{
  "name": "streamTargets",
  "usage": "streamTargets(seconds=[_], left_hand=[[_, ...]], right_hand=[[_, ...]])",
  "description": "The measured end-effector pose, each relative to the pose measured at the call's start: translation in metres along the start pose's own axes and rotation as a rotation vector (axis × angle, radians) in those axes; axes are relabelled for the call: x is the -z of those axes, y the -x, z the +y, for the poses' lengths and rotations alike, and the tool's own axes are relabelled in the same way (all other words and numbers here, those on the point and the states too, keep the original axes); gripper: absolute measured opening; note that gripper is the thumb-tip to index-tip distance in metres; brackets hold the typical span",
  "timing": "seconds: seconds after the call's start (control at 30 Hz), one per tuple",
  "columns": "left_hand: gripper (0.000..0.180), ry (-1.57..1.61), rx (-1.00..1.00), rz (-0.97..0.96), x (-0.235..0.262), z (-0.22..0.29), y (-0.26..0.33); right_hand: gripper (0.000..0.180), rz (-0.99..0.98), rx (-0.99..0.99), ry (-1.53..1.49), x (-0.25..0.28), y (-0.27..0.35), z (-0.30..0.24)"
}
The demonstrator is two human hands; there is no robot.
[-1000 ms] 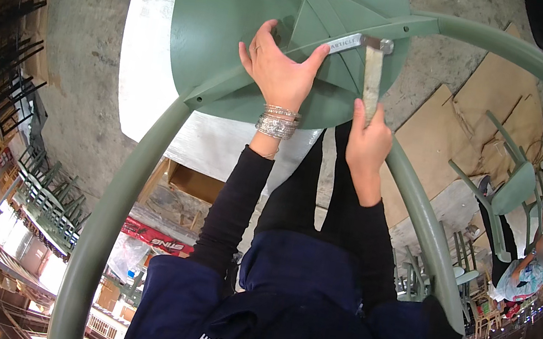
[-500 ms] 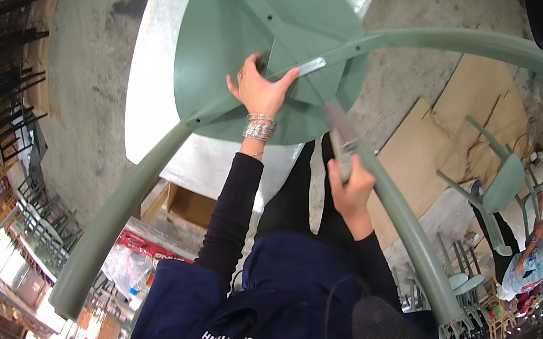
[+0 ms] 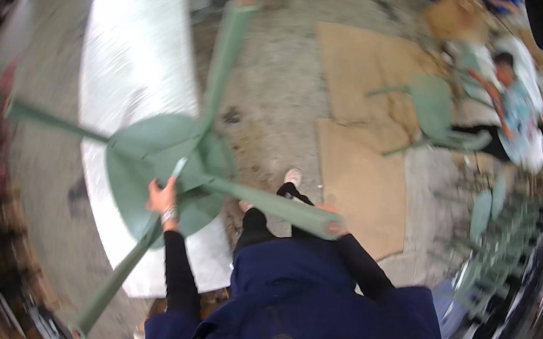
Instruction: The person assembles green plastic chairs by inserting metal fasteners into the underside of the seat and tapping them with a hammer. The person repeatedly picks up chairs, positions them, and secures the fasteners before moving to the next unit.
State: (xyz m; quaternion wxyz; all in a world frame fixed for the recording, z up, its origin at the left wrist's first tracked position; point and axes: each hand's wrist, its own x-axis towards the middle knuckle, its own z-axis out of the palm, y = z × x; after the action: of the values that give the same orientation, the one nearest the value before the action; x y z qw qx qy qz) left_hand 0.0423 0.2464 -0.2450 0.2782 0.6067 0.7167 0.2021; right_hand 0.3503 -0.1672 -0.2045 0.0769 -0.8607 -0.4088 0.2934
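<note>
A green metal stool (image 3: pixel 143 170) with a round seat lies tipped over the edge of a silver sheet-metal table (image 3: pixel 126 54), its legs pointing outward. My left hand (image 3: pixel 161 196), with a bracelet at the wrist, grips the stool where a leg meets the seat. My right hand (image 3: pixel 327 210) wraps around the end of the leg that points toward me (image 3: pixel 273 205); the leg hides most of the fingers. The picture is blurred by motion.
Flat cardboard sheets (image 3: pixel 356 176) lie on the concrete floor to the right. Another person (image 3: pixel 514 94) sits at the far right beside a second green stool (image 3: pixel 433 110). More green stools (image 3: pixel 497 226) stand at the right edge. My shoe (image 3: pixel 292 176) rests on the floor.
The stool has swung down and away from my head, and its legs are now spread in view. My right hand has shifted from the crossbar to a leg end. The view has turned toward the floor.
</note>
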Motion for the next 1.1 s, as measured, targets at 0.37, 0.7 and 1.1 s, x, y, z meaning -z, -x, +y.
streamTargets(seconds=[0.37,0.7,1.1], left_hand=[[0.051,-0.237,-0.311,0.351,0.017,0.021,0.074],[0.033,-0.304,0.195,-0.311,-0.140,0.049,0.332],[0.090,0.154,-0.104,0.563,-0.144,0.352,0.137]], right_hand=[[0.031,-0.200,-0.495,-0.110,0.032,-0.044,0.191],[0.027,-0.244,-0.556,-0.165,0.076,-0.111,0.309],[0.043,-0.385,-0.348,-0.378,0.120,-0.253,0.289]])
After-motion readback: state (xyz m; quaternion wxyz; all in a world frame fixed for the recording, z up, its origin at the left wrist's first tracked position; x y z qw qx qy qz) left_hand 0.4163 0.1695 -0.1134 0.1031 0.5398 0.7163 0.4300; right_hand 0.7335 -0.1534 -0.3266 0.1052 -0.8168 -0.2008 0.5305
